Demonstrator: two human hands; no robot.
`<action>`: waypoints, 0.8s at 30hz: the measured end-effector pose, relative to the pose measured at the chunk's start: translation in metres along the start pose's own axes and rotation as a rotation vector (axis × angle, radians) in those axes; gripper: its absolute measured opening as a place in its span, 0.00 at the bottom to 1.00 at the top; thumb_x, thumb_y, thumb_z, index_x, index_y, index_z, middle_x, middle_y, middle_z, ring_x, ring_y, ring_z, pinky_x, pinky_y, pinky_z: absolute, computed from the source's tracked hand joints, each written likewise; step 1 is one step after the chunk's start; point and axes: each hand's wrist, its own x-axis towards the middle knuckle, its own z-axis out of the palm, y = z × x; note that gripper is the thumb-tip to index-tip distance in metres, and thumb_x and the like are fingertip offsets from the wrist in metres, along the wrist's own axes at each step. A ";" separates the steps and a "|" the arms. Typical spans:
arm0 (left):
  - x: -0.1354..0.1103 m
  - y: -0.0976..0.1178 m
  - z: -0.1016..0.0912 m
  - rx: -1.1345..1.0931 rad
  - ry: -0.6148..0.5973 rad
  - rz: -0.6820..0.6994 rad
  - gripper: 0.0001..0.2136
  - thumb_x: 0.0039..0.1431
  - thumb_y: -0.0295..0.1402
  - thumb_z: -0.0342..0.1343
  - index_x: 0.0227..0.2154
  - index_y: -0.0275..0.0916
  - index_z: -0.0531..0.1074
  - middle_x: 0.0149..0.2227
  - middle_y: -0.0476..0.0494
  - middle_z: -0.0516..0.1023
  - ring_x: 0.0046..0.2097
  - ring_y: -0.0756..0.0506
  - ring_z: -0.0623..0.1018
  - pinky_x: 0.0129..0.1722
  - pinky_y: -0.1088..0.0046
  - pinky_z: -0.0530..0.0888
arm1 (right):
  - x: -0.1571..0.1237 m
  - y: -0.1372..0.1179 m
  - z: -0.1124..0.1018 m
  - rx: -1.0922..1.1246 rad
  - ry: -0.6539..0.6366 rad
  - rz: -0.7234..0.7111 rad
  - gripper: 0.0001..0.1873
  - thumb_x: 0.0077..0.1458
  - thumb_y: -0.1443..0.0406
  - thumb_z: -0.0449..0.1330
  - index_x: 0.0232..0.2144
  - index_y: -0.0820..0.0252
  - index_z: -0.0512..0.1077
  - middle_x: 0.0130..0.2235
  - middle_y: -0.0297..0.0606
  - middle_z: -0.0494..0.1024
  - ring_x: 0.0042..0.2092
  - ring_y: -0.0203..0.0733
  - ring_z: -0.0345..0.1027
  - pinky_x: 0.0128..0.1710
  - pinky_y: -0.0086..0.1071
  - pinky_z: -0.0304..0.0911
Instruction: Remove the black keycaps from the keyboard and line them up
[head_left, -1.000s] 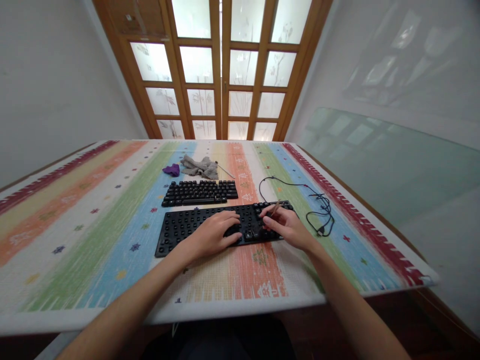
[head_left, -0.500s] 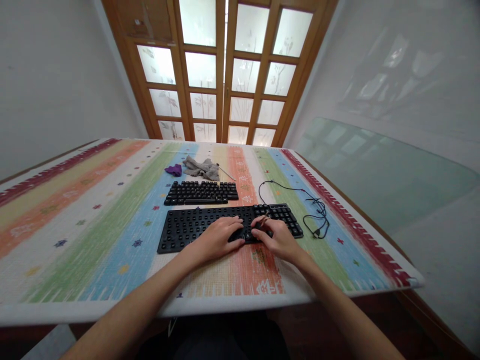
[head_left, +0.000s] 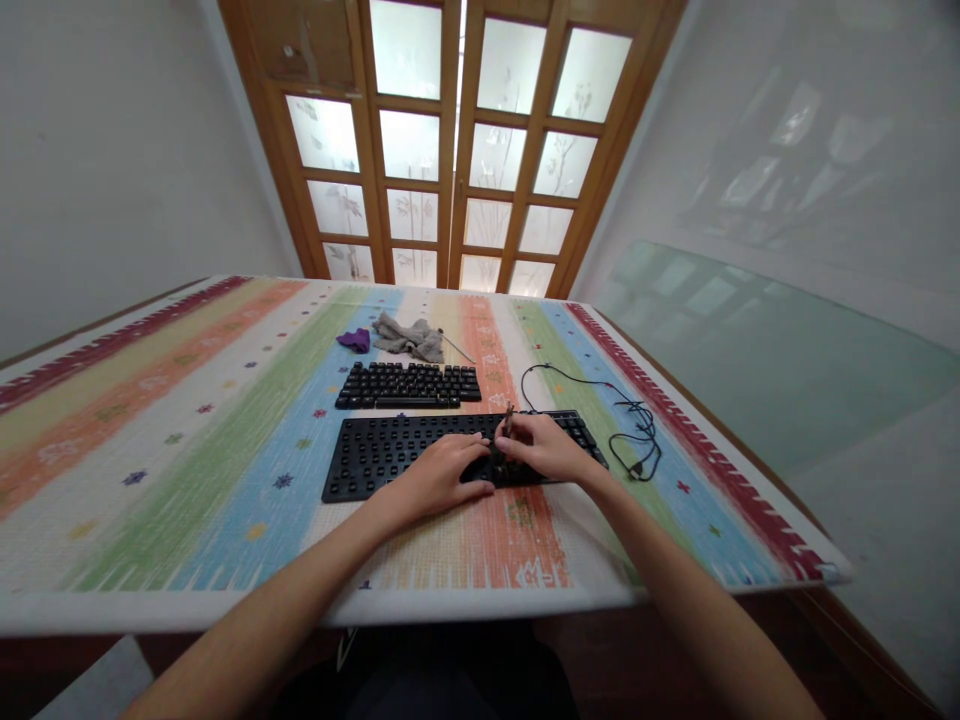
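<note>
Keyboard is braced by spread left hand; tool is pinched in right hand. Removal of keycaps seems underway; careful alignment is needed.

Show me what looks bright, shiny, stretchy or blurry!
Head view: glass door panes glow whitest, glare spots the right wall, the wooden frame leans as if stretched, and the thin thing in the right hand is too blurry to name.

Long black rectangular keyboard body looked plastic, matt. Block of black keycaps looked plastic, faintly glossy. Crumpled grey cloth looked rough; small purple cloth looked matt. Striped multicoloured tablecloth looked textured, matt. Brown door frame looked wooden; whitish rectangular panes looked like frosted glass. Pale green panel looked smooth, glossy.
</note>
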 end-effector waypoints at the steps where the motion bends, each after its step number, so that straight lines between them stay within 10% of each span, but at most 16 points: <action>1: 0.000 0.000 0.000 -0.004 0.001 0.001 0.22 0.57 0.40 0.64 0.53 0.39 0.71 0.58 0.33 0.72 0.59 0.36 0.72 0.59 0.53 0.69 | 0.000 0.001 0.000 0.007 0.005 0.002 0.12 0.57 0.58 0.59 0.31 0.62 0.73 0.24 0.32 0.72 0.25 0.35 0.63 0.27 0.29 0.56; 24: 0.021 0.017 -0.024 -0.075 0.023 0.036 0.05 0.60 0.34 0.59 0.36 0.39 0.75 0.39 0.43 0.79 0.43 0.43 0.76 0.46 0.65 0.72 | -0.008 -0.007 -0.011 0.090 0.010 -0.110 0.10 0.61 0.59 0.56 0.35 0.60 0.69 0.27 0.33 0.72 0.29 0.38 0.66 0.31 0.31 0.59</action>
